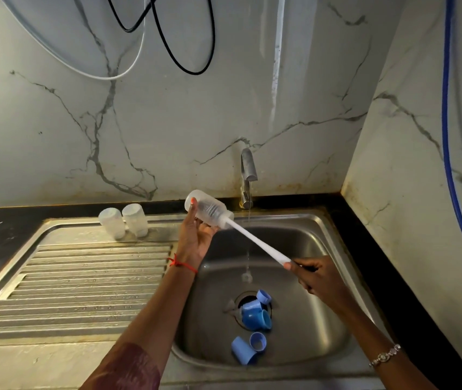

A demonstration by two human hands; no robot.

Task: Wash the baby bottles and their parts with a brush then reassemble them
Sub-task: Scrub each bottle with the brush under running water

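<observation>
My left hand (196, 235) grips a clear baby bottle (210, 210), held on its side over the sink's left rim with its mouth to the right. My right hand (313, 277) holds the lower end of a white bottle brush (258, 244); its bristle head is inside the bottle. Two more clear bottles (123, 223) stand upside down at the back of the draining board. Several blue caps and collars (255, 313) lie around the drain, and two more blue caps (248, 349) lie near the basin's front.
The steel sink basin (308, 240) has a tap (248, 175) at the back with a thin stream of water running. A ridged draining board (83, 277) is on the left. Marble walls close in behind and on the right, with a blue hose (449, 150) and hanging cables (184, 52).
</observation>
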